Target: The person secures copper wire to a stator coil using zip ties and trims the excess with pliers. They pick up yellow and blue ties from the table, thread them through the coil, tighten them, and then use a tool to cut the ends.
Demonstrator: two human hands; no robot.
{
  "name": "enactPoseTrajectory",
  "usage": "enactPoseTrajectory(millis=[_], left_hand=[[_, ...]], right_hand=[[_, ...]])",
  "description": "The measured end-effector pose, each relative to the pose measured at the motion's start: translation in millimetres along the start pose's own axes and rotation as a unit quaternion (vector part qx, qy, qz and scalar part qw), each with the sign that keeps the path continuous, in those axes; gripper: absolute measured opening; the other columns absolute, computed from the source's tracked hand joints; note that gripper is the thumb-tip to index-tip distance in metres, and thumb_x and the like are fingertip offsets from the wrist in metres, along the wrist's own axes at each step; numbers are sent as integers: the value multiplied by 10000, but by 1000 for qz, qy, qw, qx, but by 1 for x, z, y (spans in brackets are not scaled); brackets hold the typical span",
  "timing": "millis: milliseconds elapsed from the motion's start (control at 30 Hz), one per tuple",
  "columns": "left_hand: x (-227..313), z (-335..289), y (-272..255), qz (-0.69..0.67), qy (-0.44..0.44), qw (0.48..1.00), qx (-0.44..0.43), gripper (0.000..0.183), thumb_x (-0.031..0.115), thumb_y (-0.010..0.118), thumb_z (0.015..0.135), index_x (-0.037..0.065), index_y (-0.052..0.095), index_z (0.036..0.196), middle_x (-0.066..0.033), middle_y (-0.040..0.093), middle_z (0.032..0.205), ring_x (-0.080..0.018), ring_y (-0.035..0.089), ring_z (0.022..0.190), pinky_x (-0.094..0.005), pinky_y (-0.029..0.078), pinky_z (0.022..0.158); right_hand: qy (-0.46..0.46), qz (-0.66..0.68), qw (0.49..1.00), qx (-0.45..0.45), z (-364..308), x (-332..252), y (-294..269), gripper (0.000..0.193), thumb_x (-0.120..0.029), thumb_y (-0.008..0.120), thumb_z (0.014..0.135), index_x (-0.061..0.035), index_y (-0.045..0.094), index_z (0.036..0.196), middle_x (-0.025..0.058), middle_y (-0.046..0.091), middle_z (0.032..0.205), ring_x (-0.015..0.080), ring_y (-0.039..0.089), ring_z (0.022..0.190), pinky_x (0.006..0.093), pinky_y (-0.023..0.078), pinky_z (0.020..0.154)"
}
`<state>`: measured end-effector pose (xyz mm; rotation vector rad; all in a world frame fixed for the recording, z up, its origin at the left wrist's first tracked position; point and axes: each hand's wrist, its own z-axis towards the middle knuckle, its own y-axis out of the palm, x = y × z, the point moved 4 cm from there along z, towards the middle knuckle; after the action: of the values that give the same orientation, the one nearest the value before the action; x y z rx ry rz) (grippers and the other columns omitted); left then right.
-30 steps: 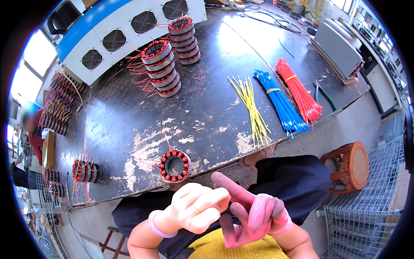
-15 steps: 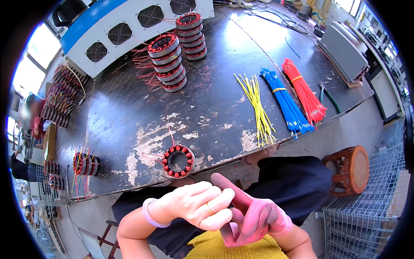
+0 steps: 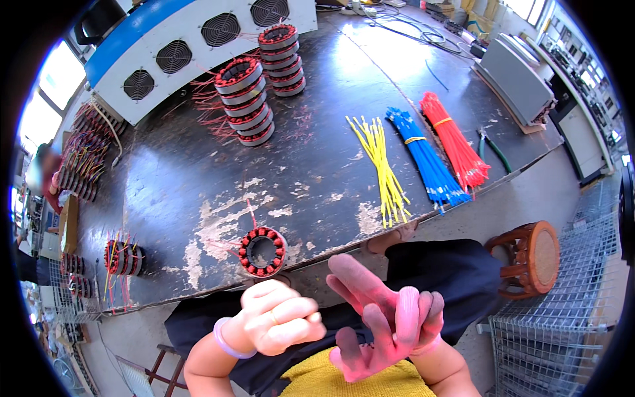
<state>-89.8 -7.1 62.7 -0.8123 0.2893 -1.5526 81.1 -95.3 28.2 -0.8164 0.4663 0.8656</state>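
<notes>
My left hand (image 3: pixel 280 317) is bare, with a ring and a pale purple bracelet. Its fingers are curled into a loose fist, slightly blurred, and nothing shows in them. Beside it, my right hand (image 3: pixel 390 321) wears a pink glove with dark, stained fingertips. The gloved fingers are spread and partly bent, holding nothing. A small gap separates the two hands. Beyond my left hand, a ring-shaped motor stator (image 3: pixel 262 252) with red windings and thin red leads lies near the table's front edge.
Yellow wires (image 3: pixel 380 172), a blue wire bundle (image 3: pixel 426 159) and a red wire bundle (image 3: pixel 453 142) lie at right, near green-handled pliers (image 3: pixel 495 149). Stacked stators (image 3: pixel 245 102) stand before a white-and-blue fan-fitted machine (image 3: pixel 198 40). A wooden stool (image 3: pixel 539 258) stands right; a person (image 3: pixel 49 172) is far left.
My left hand has come away from the right glove, moving left. The gloved fingers have spread further apart. The whole view has shifted slightly, so the table's things appear further left.
</notes>
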Motion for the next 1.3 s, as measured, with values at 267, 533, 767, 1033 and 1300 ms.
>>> enactPoseTrajectory(millis=[267,533,767,1033,1300], left_hand=[[13,-108,81,-477,-438,753,-118,654,-51,662,868,44,454,1480,-161,475,1485,-286,550,1342,-384,458,1083],[13,-87,95,-513,-372,771,58,68,-27,567,984,-9,625,1015,-125,680,1020,-177,643,914,-309,506,829],[5,-49,55,-335,-400,847,105,237,-32,568,993,-1,482,1212,-93,604,1080,-142,616,986,-299,505,866],[2,-29,58,-345,-324,879,62,266,-67,533,998,31,439,1226,-138,584,1127,-205,649,1009,-324,523,872],[19,15,17,229,74,965,-107,341,390,786,796,189,671,1046,-63,524,1137,-218,543,1130,-452,470,993]], right_hand=[[101,763,631,95,18,59,-2,623,-587,183,1077,-227,584,1390,177,188,1684,336,159,1568,533,76,1280],[218,674,691,143,10,82,-10,487,-464,347,1094,-119,583,1344,166,391,1587,285,381,1466,462,213,1249],[285,65,956,-4,-5,56,-58,315,-117,780,792,-25,638,1058,71,622,988,165,626,886,322,503,786],[170,21,939,-298,50,19,-22,261,-304,738,898,-48,693,932,122,661,828,304,682,772,378,529,655],[-97,-36,948,-300,74,10,-40,320,-155,600,931,-33,624,1227,138,685,1008,315,705,886,404,568,712]])
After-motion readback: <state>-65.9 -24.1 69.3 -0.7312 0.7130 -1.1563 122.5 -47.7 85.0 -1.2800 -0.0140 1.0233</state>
